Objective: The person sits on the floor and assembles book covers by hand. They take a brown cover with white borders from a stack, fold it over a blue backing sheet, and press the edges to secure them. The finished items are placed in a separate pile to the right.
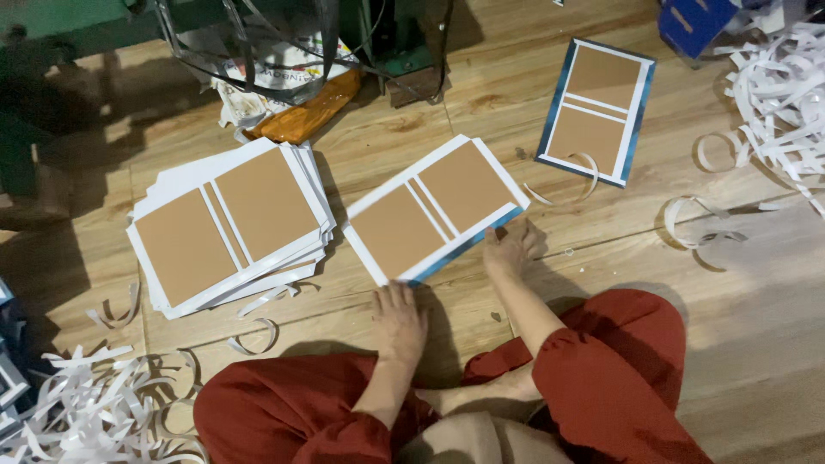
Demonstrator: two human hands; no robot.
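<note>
Head view: our left hand and right hand press flat, open, on a book-cover board; sliding it could misalign its wrap.

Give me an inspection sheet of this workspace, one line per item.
Surface: wooden floor, person seated on it.
Job's things: white sheet with brown boards before the hands, blue edge showing; stack of similar sheets to its left; blue-bordered cover lying apart.
Clutter: white paper strips at right, more paper strips lower left, orange packet.
Grippers: left hand flat at the sheet's near corner; right hand on its edge.
Cables: black straps hanging.
Surroundings: green machine.
</note>
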